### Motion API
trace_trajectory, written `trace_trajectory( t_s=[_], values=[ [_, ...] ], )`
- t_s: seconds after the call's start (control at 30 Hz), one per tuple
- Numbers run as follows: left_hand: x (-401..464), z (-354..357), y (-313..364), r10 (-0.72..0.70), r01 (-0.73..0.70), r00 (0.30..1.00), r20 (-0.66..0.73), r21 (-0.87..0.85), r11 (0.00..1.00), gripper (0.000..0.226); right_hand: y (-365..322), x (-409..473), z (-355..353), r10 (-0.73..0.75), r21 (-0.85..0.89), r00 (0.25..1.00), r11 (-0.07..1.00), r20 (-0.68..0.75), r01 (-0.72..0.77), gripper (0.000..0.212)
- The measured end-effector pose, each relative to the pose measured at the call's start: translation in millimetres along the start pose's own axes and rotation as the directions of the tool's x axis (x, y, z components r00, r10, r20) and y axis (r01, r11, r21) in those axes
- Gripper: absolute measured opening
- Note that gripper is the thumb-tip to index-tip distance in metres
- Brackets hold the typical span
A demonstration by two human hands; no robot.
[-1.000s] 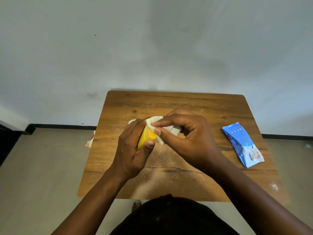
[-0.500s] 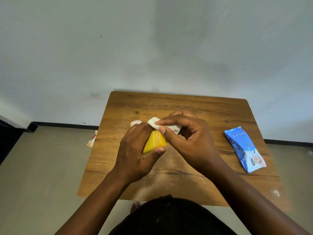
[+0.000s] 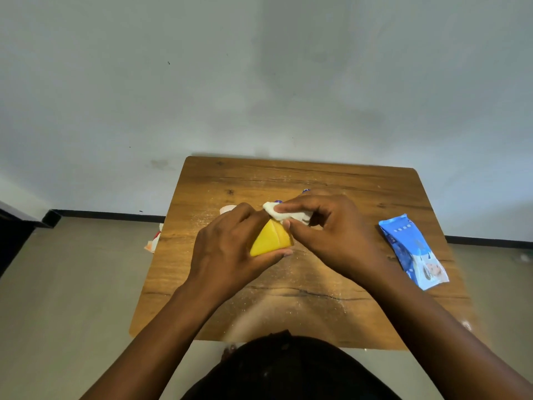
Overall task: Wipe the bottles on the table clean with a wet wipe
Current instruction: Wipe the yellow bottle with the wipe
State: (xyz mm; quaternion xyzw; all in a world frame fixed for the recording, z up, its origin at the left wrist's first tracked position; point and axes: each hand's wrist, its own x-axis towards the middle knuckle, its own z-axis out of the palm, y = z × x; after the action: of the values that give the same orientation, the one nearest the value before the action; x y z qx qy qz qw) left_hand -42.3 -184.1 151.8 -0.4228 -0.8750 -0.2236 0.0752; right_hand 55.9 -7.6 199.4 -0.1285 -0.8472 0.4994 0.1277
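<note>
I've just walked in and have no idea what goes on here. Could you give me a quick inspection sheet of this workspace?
Surface: wooden table, dusted with pale specks.
Job's things: yellow bottle held above the table; white wipe pressed on its upper end; blue wipe packet lying flat on the right side.
Clutter: small whitish object behind the left hand and bits of blue behind the right hand, too hidden to tell; orange-and-white scrap beyond the table's left edge.
Hands: left hand grips the bottle; right hand pinches the wipe.
Cables: nothing seen.
Surroundings: plain pale wall, dark baseboard, grey floor.
</note>
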Motion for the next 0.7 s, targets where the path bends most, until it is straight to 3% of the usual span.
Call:
trace_trajectory(
  t_s=[0.13,0.23,0.3,0.4,0.5,0.7],
  values=[
    [4,-3,5,-0.053,0.053,0.999,-0.004,0.096,0.994,0.06,1,-5,19,-0.125,-0.31,0.992,0.943,0.009,0.121,0.031],
    [4,-3,5,-0.146,0.146,0.988,-0.042,0.005,0.989,0.053,9,-17,30,-0.312,-0.496,0.948,0.815,0.06,0.3,0.03],
    [5,-3,3,-0.219,0.215,0.975,-0.046,-0.073,0.974,0.051,17,-25,33,-0.363,-0.543,0.929,0.768,0.069,0.34,0.035],
    [2,-3,-1,-0.288,0.29,0.956,0.047,-0.247,0.924,0.059,27,-30,33,-0.381,-0.452,0.923,0.833,-0.049,0.32,0.037],
    [0,-6,3,-0.222,0.278,0.96,0.173,-0.461,0.843,0.061,27,-25,30,-0.316,-0.267,0.918,0.93,-0.238,0.251,0.033],
    [14,-20,21,-0.273,0.375,0.922,0.275,-0.807,0.455,0.035,9,-14,28,-0.305,-0.154,0.873,0.952,-0.381,0.266,0.028]
  ],
)
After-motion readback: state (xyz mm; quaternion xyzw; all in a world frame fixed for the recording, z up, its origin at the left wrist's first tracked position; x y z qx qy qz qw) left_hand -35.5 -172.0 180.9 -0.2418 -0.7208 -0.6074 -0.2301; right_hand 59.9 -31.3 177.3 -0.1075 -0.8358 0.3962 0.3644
